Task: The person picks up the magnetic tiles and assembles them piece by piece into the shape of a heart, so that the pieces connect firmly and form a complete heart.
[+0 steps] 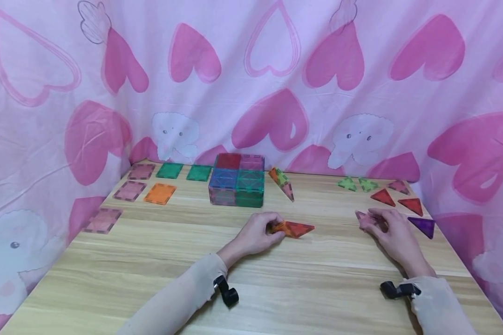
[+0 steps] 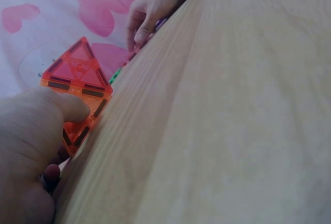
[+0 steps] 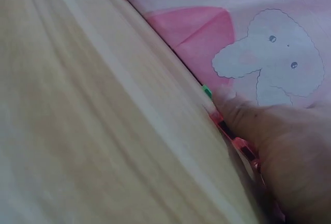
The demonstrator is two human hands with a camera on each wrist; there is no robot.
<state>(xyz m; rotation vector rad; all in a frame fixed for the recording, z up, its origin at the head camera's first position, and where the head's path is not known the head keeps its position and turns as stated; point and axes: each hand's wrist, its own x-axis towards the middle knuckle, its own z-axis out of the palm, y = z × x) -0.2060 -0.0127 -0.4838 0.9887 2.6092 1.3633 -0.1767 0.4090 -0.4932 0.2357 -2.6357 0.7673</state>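
Near the middle of the table, my left hand [image 1: 257, 230] pinches an orange triangular magnetic tile [image 1: 279, 227] between thumb and fingers. A red triangular tile [image 1: 300, 229] is joined to it edge to edge and points right. In the left wrist view the red tile [image 2: 78, 68] tilts up above the orange tile [image 2: 93, 103]. Over on the right, my right hand [image 1: 391, 232] pinches a pink triangular tile [image 1: 363, 218], its fingers covering part of it. The right wrist view shows that pink tile [image 3: 227, 128] low along the tabletop, under the fingertips.
A box of coloured square tiles [image 1: 236, 181] stands at the back, beside a joined triangle piece [image 1: 282, 183]. Square tiles lie at left, including an orange square [image 1: 160, 193]. Green triangles [image 1: 347, 184], red triangles [image 1: 383, 197] and a purple triangle [image 1: 422, 227] lie at right.
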